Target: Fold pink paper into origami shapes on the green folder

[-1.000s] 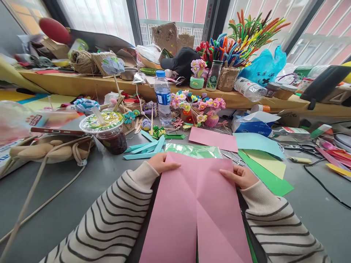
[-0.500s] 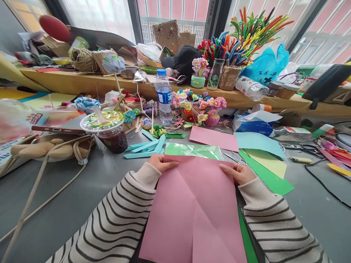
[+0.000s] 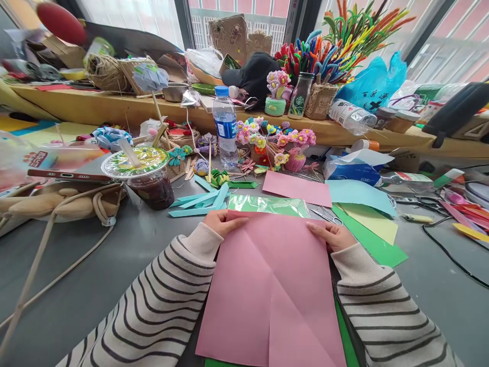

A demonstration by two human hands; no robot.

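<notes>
A large pink sheet of paper [image 3: 275, 285] with a diagonal crease and a straight line in its lower half fills the bottom centre. At its top left corner my left hand [image 3: 224, 223] pinches the edge between thumb and fingers. The top right corner is pinched the same way by my right hand [image 3: 330, 234]. Green paper [image 3: 346, 331] shows under the pink sheet along its right side and bottom. Just beyond the top edge lies a clear plastic packet [image 3: 267, 205] over something green, with small scissors [image 3: 331, 218] to its right.
Light blue strips [image 3: 202, 200], a lidded drink cup [image 3: 148, 186] and a phone [image 3: 69, 175] stand left. A water bottle [image 3: 226, 130] and pipe-cleaner flowers [image 3: 275, 140] are behind. Right lie a pink piece [image 3: 298, 188], a blue sheet [image 3: 361, 196] and a black cable [image 3: 453, 257].
The view has shifted slightly, with the cup and bottle now a little further left and higher. Both hands keep hold of the pink sheet, and its lower edge now shows.
</notes>
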